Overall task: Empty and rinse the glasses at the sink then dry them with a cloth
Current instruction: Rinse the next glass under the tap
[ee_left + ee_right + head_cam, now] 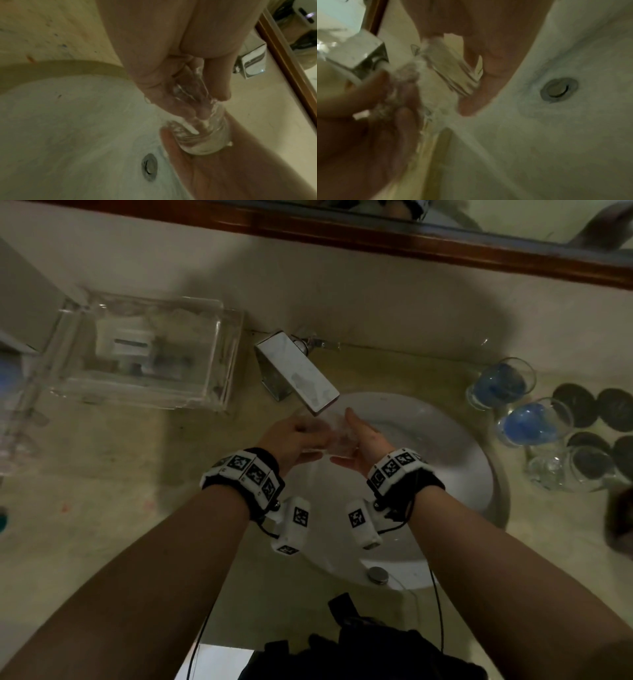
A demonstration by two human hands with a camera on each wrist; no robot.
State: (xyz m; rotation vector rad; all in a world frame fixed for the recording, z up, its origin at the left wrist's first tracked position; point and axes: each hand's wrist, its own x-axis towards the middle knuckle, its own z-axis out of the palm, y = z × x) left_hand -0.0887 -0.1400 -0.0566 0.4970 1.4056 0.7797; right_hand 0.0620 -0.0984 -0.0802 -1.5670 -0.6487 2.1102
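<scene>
The glass (334, 436) is clear and wet, the tap (301, 373) mirror-bright polished metal. The basin (455, 446) looks smooth, glossy white ceramic with a dull metal drain (377, 574); the counter (113, 484) is mottled beige stone, the mirror frame (445, 248) varnished wood.

Beige stone countertop (102, 491) is carrying everything, with the white sink basin (455, 460) sitting in it directly under the grip. Chrome faucet (298, 371) is standing on the counter just beyond the grip, spout reaching over it. Clear acrylic box (144, 350) is lying well left of the grip. Right of the grip, two glasses with blue contents (534, 419) are standing side by side near the basin rim, an empty glass (555, 470) just nearer, dark round coasters (592, 412) lying beyond them.
</scene>
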